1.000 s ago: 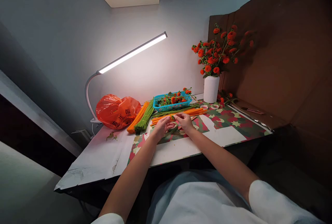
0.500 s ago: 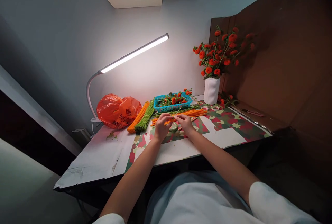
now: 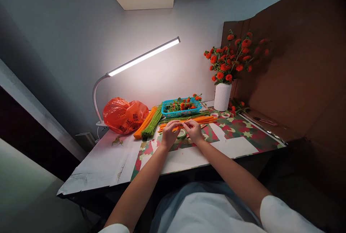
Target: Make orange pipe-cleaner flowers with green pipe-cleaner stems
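Note:
Fingertip to fingertip, my left hand (image 3: 170, 134) and my right hand (image 3: 194, 131) meet in a pinch above the table. Whatever is between the fingers is too small and too covered to name. Just behind the fingers lie orange pipe cleaners (image 3: 207, 119), with green pipe cleaners (image 3: 173, 120) beside them. A roll of pale green tape (image 3: 181, 134) rests on the table between my hands. Farther back, a blue plastic basket (image 3: 181, 113) holds orange fuzzy flowers with green stems.
To the left stand an orange plastic bag (image 3: 124, 116) and a bundle of green pipe cleaners (image 3: 152, 123). A lit desk lamp (image 3: 144, 56) reaches over the table (image 3: 105, 161). A white ribbed vase (image 3: 223, 97) of orange flowers, tape rolls (image 3: 225, 115) and pliers (image 3: 265, 121) are at right.
The view has shifted slightly. My fingertips stay together in a pinch; a thin green strand seen above them earlier no longer shows clearly.

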`<state>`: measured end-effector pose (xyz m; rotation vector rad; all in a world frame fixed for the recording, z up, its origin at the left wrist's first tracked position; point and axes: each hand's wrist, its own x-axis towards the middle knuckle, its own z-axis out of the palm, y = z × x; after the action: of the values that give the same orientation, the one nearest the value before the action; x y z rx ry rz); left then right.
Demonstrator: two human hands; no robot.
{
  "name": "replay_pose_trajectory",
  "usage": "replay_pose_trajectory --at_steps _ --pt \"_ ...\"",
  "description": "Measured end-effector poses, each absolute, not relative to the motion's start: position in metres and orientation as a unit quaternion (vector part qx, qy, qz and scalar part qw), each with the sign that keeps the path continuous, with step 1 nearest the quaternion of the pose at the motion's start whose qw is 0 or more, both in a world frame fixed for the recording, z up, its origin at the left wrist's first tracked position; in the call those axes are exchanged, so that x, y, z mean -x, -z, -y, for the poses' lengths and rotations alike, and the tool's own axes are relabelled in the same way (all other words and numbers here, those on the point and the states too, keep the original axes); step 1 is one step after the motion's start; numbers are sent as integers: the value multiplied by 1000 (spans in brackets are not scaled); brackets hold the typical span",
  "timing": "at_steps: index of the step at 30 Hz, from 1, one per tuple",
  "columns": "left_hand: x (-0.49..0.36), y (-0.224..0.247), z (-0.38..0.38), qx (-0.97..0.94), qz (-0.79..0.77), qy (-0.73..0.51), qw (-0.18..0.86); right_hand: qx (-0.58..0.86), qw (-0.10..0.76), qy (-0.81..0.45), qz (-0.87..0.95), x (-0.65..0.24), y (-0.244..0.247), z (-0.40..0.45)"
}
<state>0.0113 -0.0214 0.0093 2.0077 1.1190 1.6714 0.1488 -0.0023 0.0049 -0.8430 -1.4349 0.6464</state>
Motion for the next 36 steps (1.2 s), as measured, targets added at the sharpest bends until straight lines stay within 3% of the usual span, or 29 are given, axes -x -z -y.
replay_pose_trajectory --at_steps 4,10,13,17,23,28,36 --pt "-16 -7 20 -665 -379 -590 255 370 641 -329 587 -148 -4 -2" --pt "-17 -4 12 -506 -363 -531 575 354 644 -347 583 -149 -5 -2" --pt "-15 -4 10 -476 -343 -512 627 356 642 -343 586 -150 -4 -2" --pt "-16 -4 10 -499 -358 -533 582 359 647 -336 582 -150 -2 -3" --pt "-16 3 11 -612 -376 -587 373 371 644 -360 565 -150 -4 0" --pt "-16 2 15 -650 -390 -598 260 385 640 -371 552 -149 -1 -2" --pt "-17 -3 19 -669 -394 -597 199 390 640 -342 566 -147 1 -4"
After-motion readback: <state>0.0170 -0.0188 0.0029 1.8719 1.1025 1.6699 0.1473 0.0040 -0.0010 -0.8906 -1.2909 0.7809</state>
